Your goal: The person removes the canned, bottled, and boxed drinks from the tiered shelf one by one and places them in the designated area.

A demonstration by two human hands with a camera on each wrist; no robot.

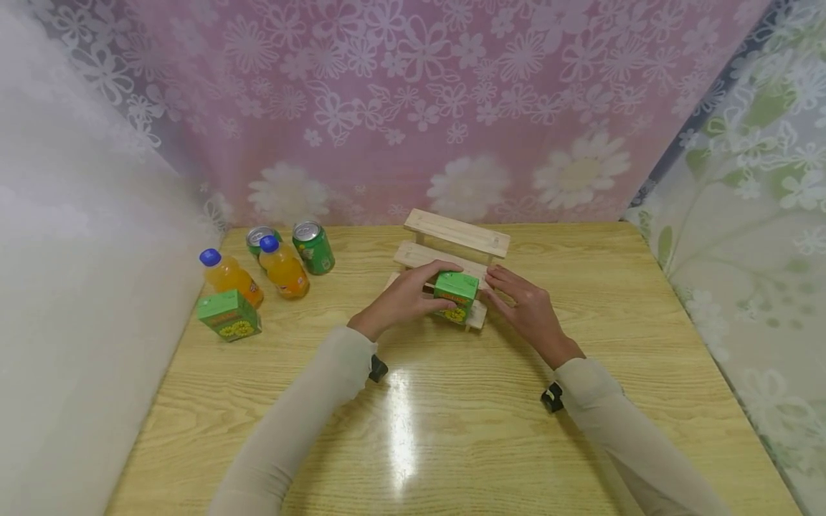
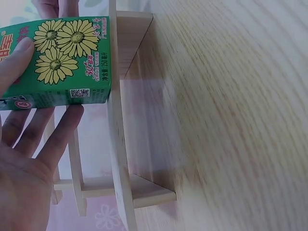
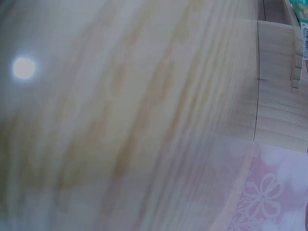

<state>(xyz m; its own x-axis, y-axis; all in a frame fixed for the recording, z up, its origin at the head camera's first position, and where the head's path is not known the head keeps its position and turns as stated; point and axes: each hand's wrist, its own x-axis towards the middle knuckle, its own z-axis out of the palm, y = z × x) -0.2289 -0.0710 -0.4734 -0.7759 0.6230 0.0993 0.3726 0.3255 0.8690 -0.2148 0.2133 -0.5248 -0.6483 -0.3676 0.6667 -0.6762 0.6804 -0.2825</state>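
A small wooden three-tier stand [image 1: 455, 231] sits toward the back of the table. On its lowest tier is a green drink carton [image 1: 456, 287] printed with yellow flowers. My left hand [image 1: 408, 297] grips this carton [image 2: 62, 60] from the left, its thumb over the printed front and its fingers behind. In the left wrist view, the carton's base is right at the tier's board [image 2: 118, 130]. At the stand's right end, my right hand [image 1: 530, 312] rests its fingertips by the tiers, close beside the carton. The right wrist view shows the stand's side [image 3: 281, 72] but hardly any of that hand.
At the table's left stand two orange drink bottles [image 1: 284, 269] with blue caps, two green cans [image 1: 314, 247] and another green carton [image 1: 229, 315]. Floral cloth [image 1: 413, 107] hangs behind the wooden table [image 1: 464, 430]. A pale wall [image 1: 84, 251] borders the left side.
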